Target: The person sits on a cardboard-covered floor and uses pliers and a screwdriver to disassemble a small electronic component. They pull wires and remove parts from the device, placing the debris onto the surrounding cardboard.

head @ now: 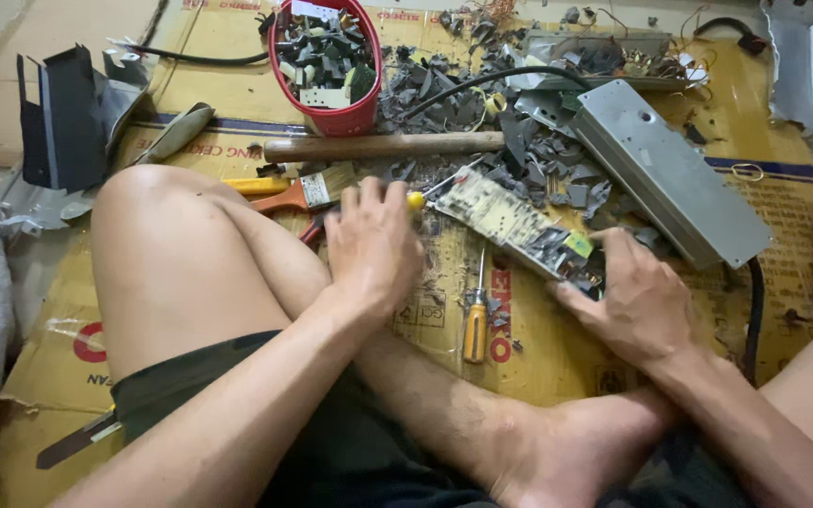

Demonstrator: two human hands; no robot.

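Circuit board [505, 218], centre on cardboard [557, 357]: right hand [634, 299] fingers curled gripping its near-right end; left hand [374, 246] fingers closed round yellow-tipped tool [415, 199] at its left end; orange screwdriver [475, 320] just near

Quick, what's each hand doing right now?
Left hand: closed around a yellow-tipped tool.
Right hand: gripping the end of the circuit board.

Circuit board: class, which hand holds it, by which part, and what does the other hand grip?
The right hand holds the circuit board by its near end. The left hand grips a yellow-handled tool by its handle.
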